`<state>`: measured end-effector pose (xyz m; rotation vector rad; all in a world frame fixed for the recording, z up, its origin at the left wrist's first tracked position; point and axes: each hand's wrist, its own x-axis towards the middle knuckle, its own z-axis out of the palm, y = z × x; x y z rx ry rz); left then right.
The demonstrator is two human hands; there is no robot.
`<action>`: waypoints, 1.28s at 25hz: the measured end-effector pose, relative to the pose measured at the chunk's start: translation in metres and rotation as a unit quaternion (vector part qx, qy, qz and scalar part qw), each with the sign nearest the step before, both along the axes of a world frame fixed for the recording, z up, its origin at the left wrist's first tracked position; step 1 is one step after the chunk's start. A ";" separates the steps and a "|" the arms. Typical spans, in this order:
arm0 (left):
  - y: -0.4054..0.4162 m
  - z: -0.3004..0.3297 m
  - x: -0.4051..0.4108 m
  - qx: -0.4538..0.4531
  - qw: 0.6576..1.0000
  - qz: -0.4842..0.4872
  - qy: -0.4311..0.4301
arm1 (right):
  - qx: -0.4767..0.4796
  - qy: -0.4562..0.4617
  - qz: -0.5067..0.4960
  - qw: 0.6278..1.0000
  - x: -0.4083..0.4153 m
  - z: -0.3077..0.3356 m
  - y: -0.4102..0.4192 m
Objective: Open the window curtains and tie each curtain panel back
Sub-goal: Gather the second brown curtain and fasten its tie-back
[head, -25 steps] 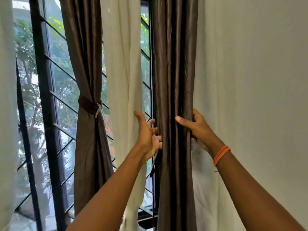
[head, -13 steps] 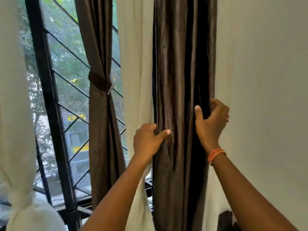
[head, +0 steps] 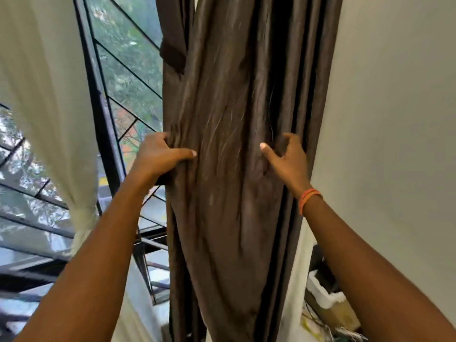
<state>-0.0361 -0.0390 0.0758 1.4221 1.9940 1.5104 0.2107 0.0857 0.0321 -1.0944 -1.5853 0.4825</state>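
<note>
Much of this view is cut off or covered. The brown curtain panel (head: 237, 193) that both hands work on runs out of the picture at top and bottom, so neither its rod nor its hem shows. It hangs gathered into deep folds, against the right side of the window, with the pale wall (head: 394, 119) just beside it. The left hand (head: 158, 156) grips the panel's left edge: the thumb lies flat across the front of the cloth and the fingers are curled round behind it, out of sight. The right hand (head: 286, 159) clutches the folds nearer the panel's right edge, thumb pointing up on the front and fingers hooked into the creases. An orange wristband (head: 308, 199) sits on that wrist.

A second brown panel (head: 172, 33) stands behind, mostly hidden by the front one; only its upper part and a dark tie band (head: 172, 56) round it show. That makes two brown panels. Two cream sheers can be counted: a knotted one (head: 49, 95) at the left edge, blurred by motion, and a thin strip (head: 299, 255) between the held panel and the wall.

The black window grille (head: 98, 107) shows between the sheer and the brown cloth. In the lower right corner lies some clutter (head: 328, 309), too blurred to name.
</note>
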 end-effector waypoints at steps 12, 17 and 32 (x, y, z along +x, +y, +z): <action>-0.029 -0.096 -0.042 0.032 0.979 0.199 0.025 | -0.166 -0.256 -0.016 0.952 -0.010 -0.078 0.039; -0.041 -0.152 -0.005 -0.161 0.982 -0.100 -0.001 | -0.116 -0.081 0.160 0.977 -0.072 -0.079 0.002; -0.031 -0.206 -0.018 -0.088 0.996 0.024 0.009 | -0.149 0.071 0.059 0.985 -0.065 -0.124 -0.006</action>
